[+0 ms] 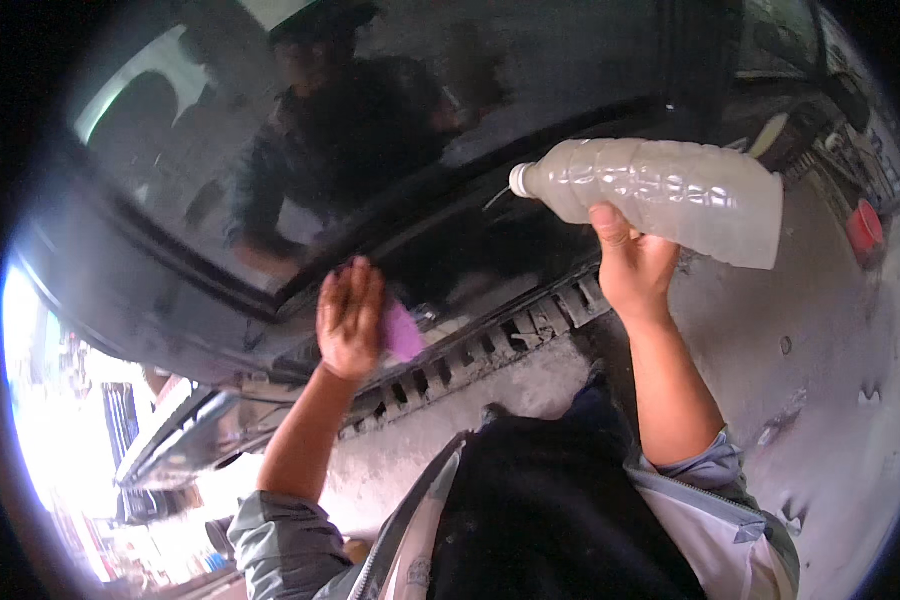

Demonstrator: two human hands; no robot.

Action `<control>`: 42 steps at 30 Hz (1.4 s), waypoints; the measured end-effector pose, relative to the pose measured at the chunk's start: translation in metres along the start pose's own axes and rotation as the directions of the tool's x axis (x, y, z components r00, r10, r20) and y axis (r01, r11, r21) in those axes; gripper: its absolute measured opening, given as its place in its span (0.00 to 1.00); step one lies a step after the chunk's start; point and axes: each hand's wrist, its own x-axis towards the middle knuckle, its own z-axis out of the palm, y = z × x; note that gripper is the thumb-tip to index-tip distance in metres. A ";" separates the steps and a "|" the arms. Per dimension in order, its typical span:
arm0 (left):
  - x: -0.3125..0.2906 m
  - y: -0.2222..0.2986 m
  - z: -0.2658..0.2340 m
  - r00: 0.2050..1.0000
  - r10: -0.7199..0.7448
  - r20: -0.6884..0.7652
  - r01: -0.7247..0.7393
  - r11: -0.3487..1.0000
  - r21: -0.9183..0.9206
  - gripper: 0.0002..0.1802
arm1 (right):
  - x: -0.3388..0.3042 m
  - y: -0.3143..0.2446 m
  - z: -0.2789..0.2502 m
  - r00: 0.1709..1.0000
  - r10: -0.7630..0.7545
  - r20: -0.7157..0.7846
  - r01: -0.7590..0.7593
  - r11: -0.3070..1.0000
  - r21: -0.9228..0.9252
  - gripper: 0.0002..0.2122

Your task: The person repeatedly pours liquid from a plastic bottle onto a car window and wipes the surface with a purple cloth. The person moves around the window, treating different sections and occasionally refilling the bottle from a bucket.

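My left hand [349, 317] lies with its fingers stretched out over a purple sheet of sandpaper [402, 332], holding it against the lower part of a glossy dark car body panel [370, 130]. Much of the sheet is hidden under the palm. In my right hand [635, 262] is a large clear plastic bottle [670, 190] of cloudy liquid, tipped on its side, its white cap toward the panel. A thin streak of liquid shows at the cap. The thumb lies on the bottle's near side; the other fingers are mostly hidden behind it.
Below the panel runs a dark slotted strip [490, 350] along the car's lower edge. A red container [864, 228] stands on the grey concrete floor [760, 360] at the right, near clutter. Car parts [185, 430] and bright daylight are at the left. The panel mirrors a person.
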 end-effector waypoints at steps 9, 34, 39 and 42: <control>0.217 0.132 0.076 0.969 0.234 -0.080 -0.242 0.963 -0.115 0.26 | 0.019 0.026 -0.105 0.977 -0.006 -0.215 -0.029 0.987 -0.161 0.18; 0.338 0.249 0.145 0.990 0.070 -0.120 -0.086 0.987 -0.137 0.23 | 0.104 0.074 -0.193 0.973 -0.125 -0.195 0.050 0.935 -0.351 0.14; 0.304 0.216 0.129 0.990 0.133 -0.046 -0.135 0.990 -0.045 0.26 | 0.098 0.100 -0.209 0.984 -0.125 -0.126 0.087 0.959 -0.269 0.16; 0.325 0.241 0.140 0.997 0.072 -0.025 -0.073 0.996 -0.042 0.26 | 0.101 0.106 -0.215 0.984 -0.171 -0.048 0.145 0.931 -0.334 0.16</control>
